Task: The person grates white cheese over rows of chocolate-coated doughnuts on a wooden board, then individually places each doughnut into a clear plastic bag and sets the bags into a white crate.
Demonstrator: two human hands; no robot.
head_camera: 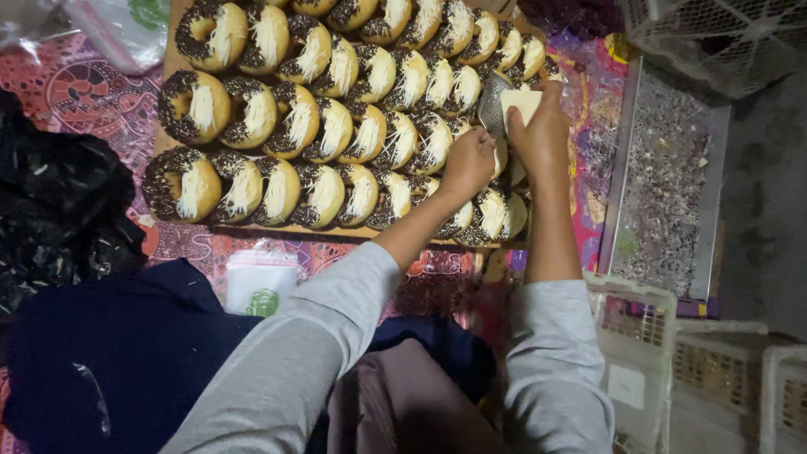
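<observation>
Right grip: the right hand [540,134] closes on a pale cheese block [521,104], pressed against a small metal grater [494,107]; only the block's top edge shows above the fingers.
Left grip: the left hand [467,164] is curled into a narrow fist beside the grater's lower end; whether it holds the grater's handle cannot be told, since the handle is hidden.
Grater: tilted, standing over the right end of the doughnut rows, its lower part covered by both hands.
Doughnuts [319,126]: rows of ring doughnuts with dark sprinkles and white grated shreds, overlapping one another; those under the hands are partly hidden, and the top row is cut off by the frame.
Board [171,63]: brown, under the doughnuts, seen only at its left and lower edges.
Sleeves [294,361]: grey, reaching up from the bottom edge; the elbows are out of frame.
Cloth [92,92]: patterned pink, under the board, mostly covered.
Tray [664,176]: metal, right of the board, strewn with dark sprinkles; its lower end is hidden by a white crate [639,361].
Pouch [261,282]: small plastic one just below the board; its contents are unclear.
Black bag [59,210]: crumpled at the left, cut off by the frame.
</observation>
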